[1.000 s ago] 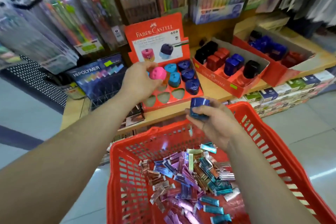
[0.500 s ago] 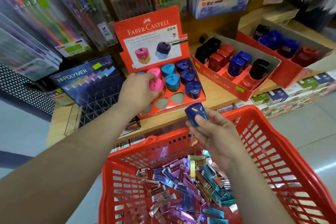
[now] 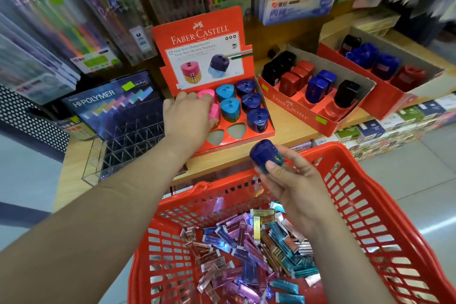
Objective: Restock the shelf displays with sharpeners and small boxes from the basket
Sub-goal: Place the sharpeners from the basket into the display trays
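Your left hand [image 3: 187,118] curls round the pink sharpener [image 3: 214,111] in the left column of the tray [image 3: 269,128]; press it straight down until it sits level. Your right hand [image 3: 296,187] pinches the blue sharpener [image 3: 266,155] over the rim of the basket [image 3: 365,195]; turn it to match the shape of an empty slot [image 3: 235,131].

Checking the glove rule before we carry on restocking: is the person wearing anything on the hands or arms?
No. The left hand and right hand are bare: no gloves, rings, watch or bracelet show. The left forearm and right forearm are bare too, with no sleeve edge in view. The right thumbnail looks short and unpainted.
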Demonstrator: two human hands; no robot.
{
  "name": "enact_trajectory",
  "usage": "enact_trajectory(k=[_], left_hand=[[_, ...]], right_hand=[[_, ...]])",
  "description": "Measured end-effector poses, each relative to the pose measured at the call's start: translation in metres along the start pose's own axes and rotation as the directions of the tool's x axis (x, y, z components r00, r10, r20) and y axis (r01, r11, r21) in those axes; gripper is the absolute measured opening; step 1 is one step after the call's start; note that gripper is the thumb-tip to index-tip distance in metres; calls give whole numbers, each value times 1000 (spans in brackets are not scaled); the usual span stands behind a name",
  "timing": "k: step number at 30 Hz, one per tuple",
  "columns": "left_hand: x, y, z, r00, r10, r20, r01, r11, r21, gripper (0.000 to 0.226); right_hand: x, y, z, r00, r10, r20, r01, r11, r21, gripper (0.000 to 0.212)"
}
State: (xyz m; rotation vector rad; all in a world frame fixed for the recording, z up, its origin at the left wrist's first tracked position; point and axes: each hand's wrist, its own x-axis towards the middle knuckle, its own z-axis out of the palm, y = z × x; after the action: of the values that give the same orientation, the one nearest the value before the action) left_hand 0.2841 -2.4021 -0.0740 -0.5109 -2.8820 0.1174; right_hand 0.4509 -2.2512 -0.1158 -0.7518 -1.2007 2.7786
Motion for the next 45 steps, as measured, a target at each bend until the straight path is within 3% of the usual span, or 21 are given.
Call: enact_trajectory(k=[3, 6, 8, 10, 11, 13, 17, 20, 23, 27, 32, 36, 42, 45], left_hand=[[0, -3, -5, 996, -25, 80, 27, 999, -23, 32], [-4, 0, -21, 993, -50, 108, 72, 975, -210, 29], [-14, 10, -38, 963, 32, 268, 114, 852, -512, 29], [-29, 25, -53, 828, 228, 512, 290, 607, -739, 32], [-34, 30, -55, 785, 298, 544, 330, 541, -773, 36], [-40, 35, -49, 810, 298, 505, 328, 483, -812, 41], [-41, 34, -36, 879, 178, 442, 363, 351, -863, 27], [-35, 26, -32, 938, 46, 345, 298, 401, -866, 30], [-27, 17, -27, 968, -96, 231, 247, 518, -819, 31], [-30, 18, -9, 988, -56, 145, 142, 698, -701, 35], [-29, 25, 8, 998, 13, 67, 34, 762, -646, 39], [-27, 30, 11, 998, 58, 17, -38, 824, -565, 43], [-30, 31, 7, 995, 40, 87, 8, 869, -494, 55], [-48, 25, 4, 996, 58, 71, -19, 888, -459, 61]], right_hand=[[-1, 1, 0, 1000, -6, -3, 6, 1000, -17, 50], [-2, 0, 3, 999, -39, -6, 39, 999, -21, 46], [-1, 0, 7, 997, -76, -30, 75, 996, -45, 42], [0, -2, 12, 989, -139, -55, 131, 982, -137, 39], [1, -3, 14, 980, -187, -64, 170, 964, -206, 38], [2, -6, 20, 956, -289, -54, 257, 910, -326, 38], [4, -4, 28, 923, -384, -6, 343, 832, -435, 37], [11, 1, 24, 910, -414, -20, 325, 743, -585, 38], [21, -1, 17, 903, -426, -58, 255, 639, -726, 44], [34, -4, 16, 923, -379, 58, 212, 378, -901, 59], [45, -3, 15, 930, -338, 145, 185, 89, -979, 58], [46, -2, 9, 925, -339, 172, 205, 62, -977, 58], [47, -11, 3, 937, -285, 204, 225, 42, -973, 61], [44, -19, -1, 941, -220, 256, 258, -23, -966, 64]])
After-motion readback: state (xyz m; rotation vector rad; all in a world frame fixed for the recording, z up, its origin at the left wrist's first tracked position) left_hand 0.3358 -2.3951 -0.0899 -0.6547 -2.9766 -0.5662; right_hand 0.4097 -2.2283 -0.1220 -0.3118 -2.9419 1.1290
